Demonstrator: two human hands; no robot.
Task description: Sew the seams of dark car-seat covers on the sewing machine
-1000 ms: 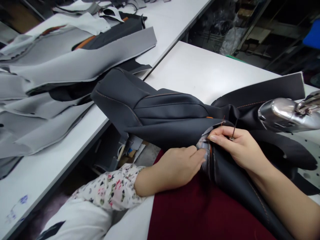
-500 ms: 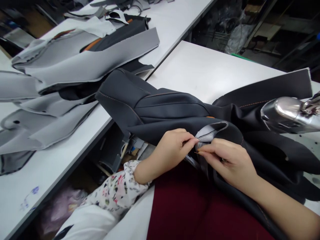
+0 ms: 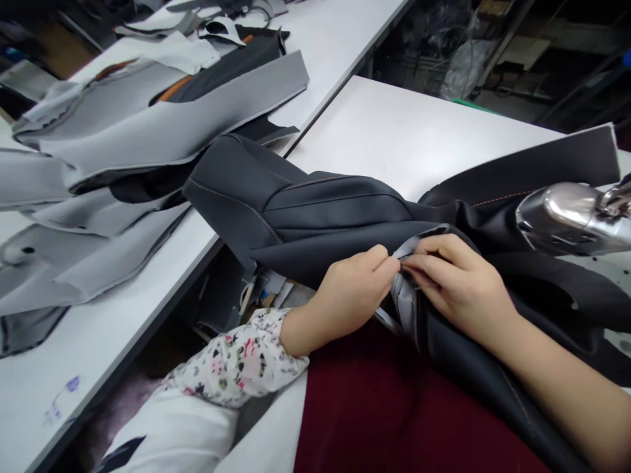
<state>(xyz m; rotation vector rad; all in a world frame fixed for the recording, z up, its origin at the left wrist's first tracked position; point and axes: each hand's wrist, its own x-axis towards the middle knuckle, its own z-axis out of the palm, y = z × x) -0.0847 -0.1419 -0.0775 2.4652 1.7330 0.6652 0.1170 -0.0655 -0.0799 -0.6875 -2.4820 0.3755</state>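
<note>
A black stitched cover (image 3: 335, 203) with orange seams lies across the table and hangs over its front edge, one edge folded to show its grey backing. My left hand (image 3: 352, 286) pinches this folded edge between thumb and fingers. Right beside it, my right hand (image 3: 458, 282) is closed at the same edge, its thumb and fingertips almost touching those of my left hand. Whatever small thing may lie between the fingertips is too small to make out.
The shiny metal head of a machine (image 3: 562, 217) stands at the right, beside the cover. Grey-backed cover pieces (image 3: 133, 138) are heaped on the white table (image 3: 192, 230) at the left. Beyond the table are cluttered shelves.
Both hands have moved slightly up along the folded edge, and the right fingertips have come up level with the left ones. The orange thread end seen earlier below the right fingertips no longer shows.
</note>
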